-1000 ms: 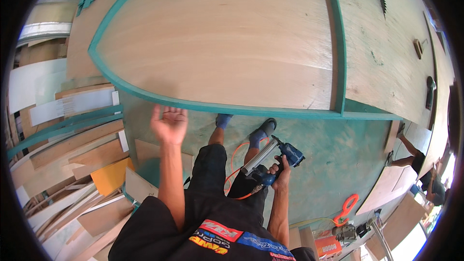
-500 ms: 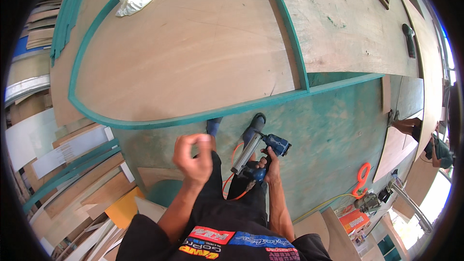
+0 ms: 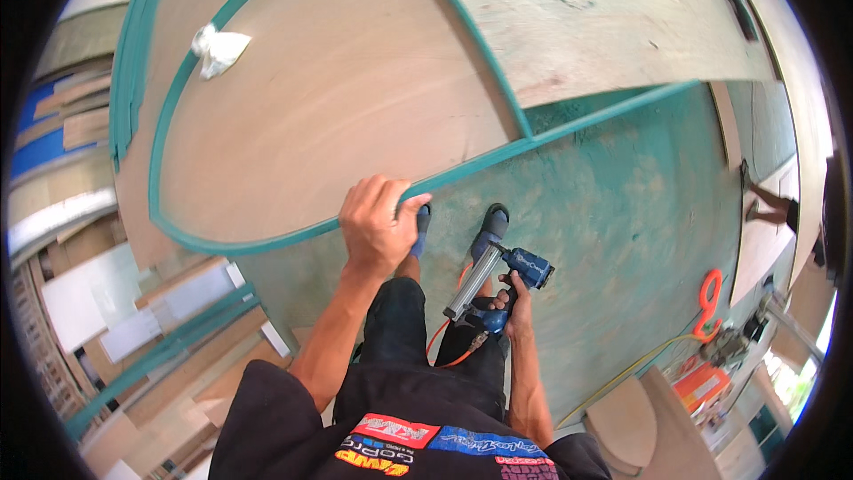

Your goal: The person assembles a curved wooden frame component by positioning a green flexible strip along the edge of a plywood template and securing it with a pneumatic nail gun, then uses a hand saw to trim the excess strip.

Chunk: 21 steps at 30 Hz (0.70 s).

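Observation:
My left hand (image 3: 378,224) is closed over the near edge of a curved green wooden frame (image 3: 475,166), thumb on the outer side and fingers over the top. Inside this frame lies a pale plywood sheet (image 3: 338,98). In front of my right thigh, my right hand (image 3: 520,307) is wrapped around the handle of a blue air nail gun (image 3: 528,267) with a silver magazine. An orange air hose (image 3: 437,340) hangs from the tool beside my legs. On the frame's far left side sits a crumpled white plastic bag (image 3: 222,52).
Plywood offcuts and boards (image 3: 178,302) are stacked at the left. A black-handled tool (image 3: 739,9) lies on the plywood at the upper right. Orange hose coils (image 3: 709,302) and a machine stand at the right, below another person's legs (image 3: 771,204).
My left hand has moved forward from above my thigh onto the frame's edge. The nail gun stays in my right hand. The whole view has turned slightly.

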Each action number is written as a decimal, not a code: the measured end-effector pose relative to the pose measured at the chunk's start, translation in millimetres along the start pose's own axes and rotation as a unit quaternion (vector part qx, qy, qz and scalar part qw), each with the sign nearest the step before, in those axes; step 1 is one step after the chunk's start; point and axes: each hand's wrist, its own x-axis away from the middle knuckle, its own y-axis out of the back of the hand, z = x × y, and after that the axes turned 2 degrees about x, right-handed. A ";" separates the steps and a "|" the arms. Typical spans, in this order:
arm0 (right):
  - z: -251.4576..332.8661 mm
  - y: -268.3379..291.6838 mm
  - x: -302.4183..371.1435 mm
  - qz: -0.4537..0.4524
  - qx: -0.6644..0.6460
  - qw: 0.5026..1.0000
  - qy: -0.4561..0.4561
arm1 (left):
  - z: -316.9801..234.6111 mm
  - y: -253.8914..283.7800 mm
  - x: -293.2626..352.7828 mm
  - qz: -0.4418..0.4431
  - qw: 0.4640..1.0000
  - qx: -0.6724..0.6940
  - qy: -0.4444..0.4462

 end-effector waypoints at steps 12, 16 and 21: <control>32.9 -3.0 22.4 0.071 -0.153 0.983 0.077 | -50.6 -47.6 -26.6 0.043 0.995 -0.026 -0.085; 45.1 -25.7 38.1 0.128 -0.225 0.957 0.130 | -52.7 -50.3 -31.2 0.043 0.992 -0.035 -0.117; 71.8 -81.5 79.7 0.153 -0.130 0.951 0.234 | -44.9 -44.1 -37.1 0.102 0.988 0.003 -0.116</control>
